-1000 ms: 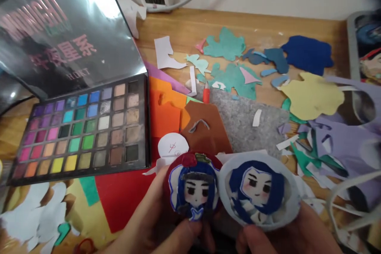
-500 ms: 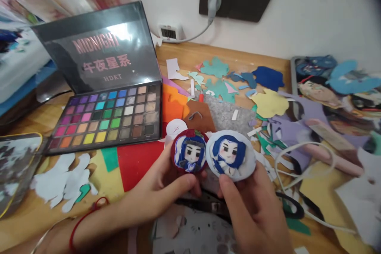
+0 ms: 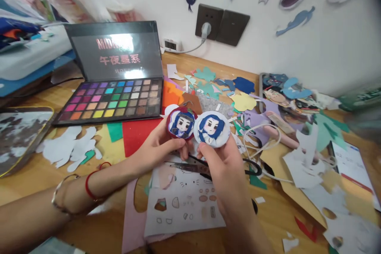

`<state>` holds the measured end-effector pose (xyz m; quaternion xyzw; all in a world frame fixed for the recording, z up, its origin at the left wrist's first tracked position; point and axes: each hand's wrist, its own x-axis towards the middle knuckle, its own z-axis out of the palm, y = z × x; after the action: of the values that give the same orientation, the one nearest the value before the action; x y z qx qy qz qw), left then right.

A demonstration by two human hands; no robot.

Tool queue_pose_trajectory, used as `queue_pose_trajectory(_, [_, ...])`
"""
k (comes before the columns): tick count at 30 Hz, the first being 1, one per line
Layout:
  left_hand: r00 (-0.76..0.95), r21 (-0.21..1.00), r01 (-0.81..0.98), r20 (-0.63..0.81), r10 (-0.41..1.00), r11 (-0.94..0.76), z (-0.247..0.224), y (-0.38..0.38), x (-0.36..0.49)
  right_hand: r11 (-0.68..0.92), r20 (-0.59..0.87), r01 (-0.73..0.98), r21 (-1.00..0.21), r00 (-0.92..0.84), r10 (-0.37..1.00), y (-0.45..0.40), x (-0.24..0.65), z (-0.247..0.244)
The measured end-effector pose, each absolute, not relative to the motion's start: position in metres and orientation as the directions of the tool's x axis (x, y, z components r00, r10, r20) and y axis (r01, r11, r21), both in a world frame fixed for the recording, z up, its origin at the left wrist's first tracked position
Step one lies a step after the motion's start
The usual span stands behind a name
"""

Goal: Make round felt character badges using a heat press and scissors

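Note:
My left hand [image 3: 162,139] holds a round dark red badge [image 3: 181,124] with a blue-haired cartoon figure on it. In my right hand [image 3: 222,160] is a round white badge [image 3: 211,128] with another blue-haired figure. The two badges sit side by side, edges about touching, faces toward the camera. Below them, black-handled scissors [image 3: 187,168] lie over a white sheet of small drawings [image 3: 184,206], partly hidden by my right hand. A white paper disc [image 3: 172,109] shows just behind the red badge.
An open eyeshadow palette [image 3: 116,101] stands at the left. Felt and paper scraps [image 3: 244,102] are spread behind and to the right, with a white cable [image 3: 278,137] among them. A phone [image 3: 354,166] lies far right; a socket [image 3: 208,24] is on the wall.
The view has shifted and widened, showing more wall and table. Both badges appear smaller and slightly higher, still held together in my hands; more of the scissors and drawing sheet shows.

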<state>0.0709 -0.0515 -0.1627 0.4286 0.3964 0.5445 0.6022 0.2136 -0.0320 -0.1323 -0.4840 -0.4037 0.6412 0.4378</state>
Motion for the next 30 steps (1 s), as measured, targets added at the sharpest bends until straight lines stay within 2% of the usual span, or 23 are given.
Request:
queue_pose_trajectory(8, [-0.026,0.949,-0.313,0.03,0.999,-0.036,-0.157,-0.057,0.076,-0.215,-0.182,-0.26,-0.941,-0.145,0.973,-0.033,0.211,-0.131])
queue_pose_trajectory(16, [-0.075,0.968,-0.25,-0.014,0.997,-0.005,-0.155,-0.062,0.074,-0.24,-0.211,-0.336,-0.911,-0.121,0.97,-0.03,0.218,-0.134])
queue_pose_trajectory(20, [-0.018,0.967,-0.255,-0.001,1.0,-0.004,-0.153,-0.065,0.075,-0.309,-0.251,-0.409,-0.859,-0.189,0.949,-0.029,0.218,-0.131])
queue_pose_trajectory(26, [0.114,0.884,-0.46,-0.031,0.993,0.081,-0.153,-0.062,0.072,-0.379,-0.284,-0.45,-0.809,-0.266,0.921,-0.032,0.218,-0.123])
queue_pose_trajectory(30, [0.18,0.84,-0.526,-0.048,0.983,0.137,-0.156,-0.058,0.068,-0.425,-0.298,-0.466,-0.776,-0.323,0.898,-0.031,0.217,-0.122])
